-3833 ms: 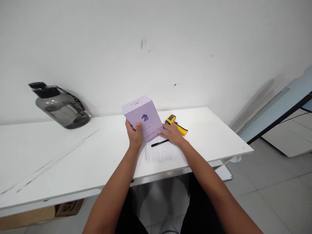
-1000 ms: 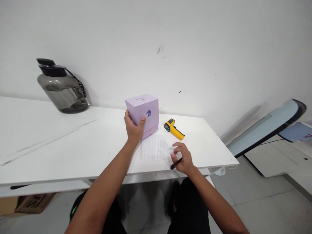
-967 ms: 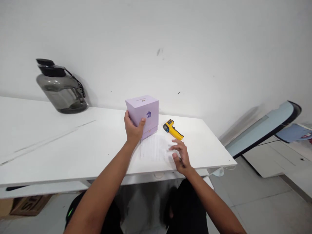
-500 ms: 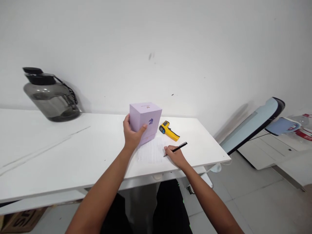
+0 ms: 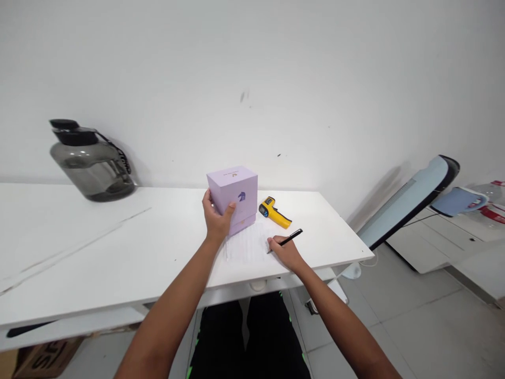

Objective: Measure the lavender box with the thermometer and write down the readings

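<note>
My left hand [image 5: 218, 217] grips a lilac box [image 5: 242, 199] by its left side, the thumb lying across the front face beside a dark blue emblem. Beneath and in front of the box lies a white sheet of paper [image 5: 246, 246] with faint print. In my right hand [image 5: 286, 253] is a black pen [image 5: 291, 237], its tip down at the paper's right edge and the hand resting on the table. Just right of the box, a yellow infrared thermometer [image 5: 276, 212] with a black trim lies on its side.
A large grey water bottle [image 5: 94, 171] with a black lid stands on the white table [image 5: 98, 252] at the left, near the wall. Past the table's right end are a leaning light-blue panel [image 5: 406, 200] and a blue mug [image 5: 457, 201]. A cardboard box [image 5: 49, 358] sits below left.
The lilac box has turned slightly in my left hand, showing more of its front. The pen stays in my right hand near the paper's edge. The whole view has shifted a little.
</note>
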A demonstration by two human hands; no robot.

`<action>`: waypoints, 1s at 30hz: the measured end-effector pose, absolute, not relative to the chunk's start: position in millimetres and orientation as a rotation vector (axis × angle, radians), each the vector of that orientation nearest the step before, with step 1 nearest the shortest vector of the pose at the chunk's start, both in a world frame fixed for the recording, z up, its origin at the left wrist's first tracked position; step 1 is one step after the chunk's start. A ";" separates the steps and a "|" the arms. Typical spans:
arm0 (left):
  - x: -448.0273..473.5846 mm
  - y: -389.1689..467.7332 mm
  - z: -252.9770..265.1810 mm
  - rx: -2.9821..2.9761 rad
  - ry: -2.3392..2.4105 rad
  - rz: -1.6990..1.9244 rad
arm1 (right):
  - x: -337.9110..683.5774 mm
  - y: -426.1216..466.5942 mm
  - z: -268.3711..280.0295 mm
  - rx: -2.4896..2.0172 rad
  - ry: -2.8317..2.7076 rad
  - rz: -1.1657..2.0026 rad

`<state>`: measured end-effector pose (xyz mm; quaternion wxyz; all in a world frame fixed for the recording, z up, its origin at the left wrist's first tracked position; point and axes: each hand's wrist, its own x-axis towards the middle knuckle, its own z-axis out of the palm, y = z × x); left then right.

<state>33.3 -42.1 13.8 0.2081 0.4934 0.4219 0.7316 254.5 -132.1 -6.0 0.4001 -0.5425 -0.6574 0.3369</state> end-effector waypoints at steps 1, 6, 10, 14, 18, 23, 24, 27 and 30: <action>33.1 -41.1 13.1 1.374 1.162 2.036 | 255.0 -132.2 -5.9 -1.375 -1.672 0.856; 31.8 -38.4 10.4 1.378 1.134 2.025 | 257.7 -131.6 -4.2 -1.382 -1.674 0.870; 32.1 -39.0 10.8 1.366 1.150 2.016 | 257.4 -131.6 -3.6 -1.388 -1.658 0.855; 33.3 -40.4 11.6 1.389 1.177 1.997 | 256.1 -131.6 -4.3 -1.390 -1.655 0.840; 34.0 -41.3 11.7 1.412 1.185 1.978 | 255.6 -131.5 -4.5 -1.388 -1.647 0.838; 35.3 -41.1 10.9 1.421 1.177 1.964 | 255.7 -132.3 -3.2 -1.399 -1.675 0.872; 35.7 -41.1 10.4 1.422 1.175 1.964 | 255.8 -132.4 -3.1 -1.398 -1.679 0.877; 36.2 -41.3 8.4 1.423 1.178 1.950 | 256.2 -131.9 -3.7 -1.396 -1.677 0.877; 35.9 -41.1 5.6 1.417 1.193 1.925 | 256.7 -130.9 -5.2 -1.404 -1.657 0.869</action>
